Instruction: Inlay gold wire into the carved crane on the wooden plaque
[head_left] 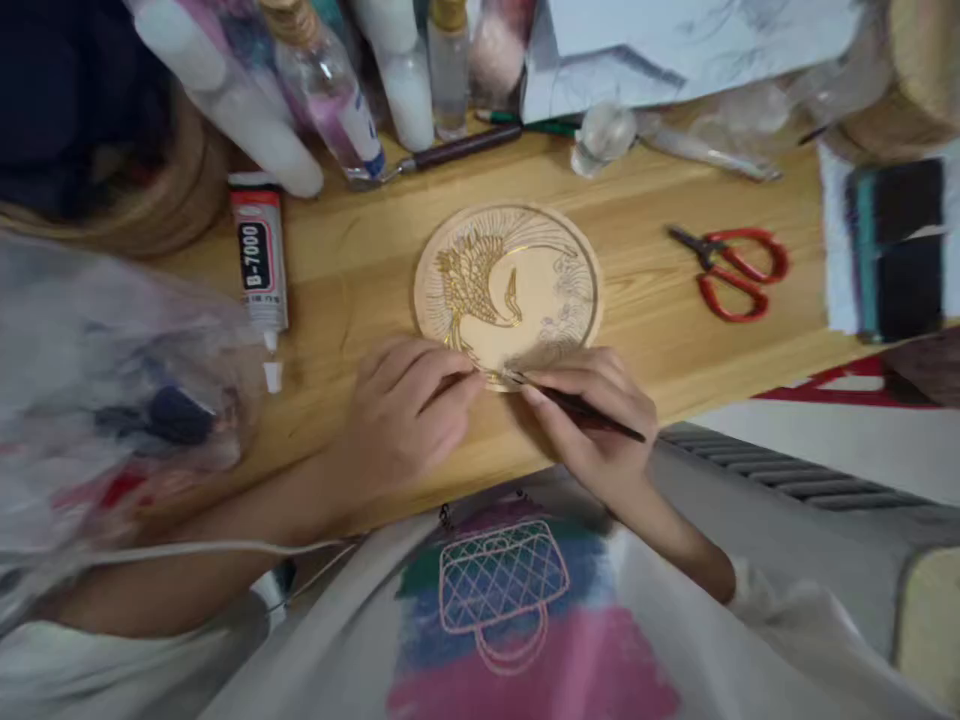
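One printed shirt (536,610), right hand (611,455) pinching one tool (589,410), left hand (412,410) at one round board (529,270), grip unclear

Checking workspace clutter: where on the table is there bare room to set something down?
Bare wood shows between the glue tube and the round board, and between that board and the red-handled scissors. Crowded: the far edge, with bottles and paper; the left, under the plastic bag; the board's near edge, at the left hand and right hand.
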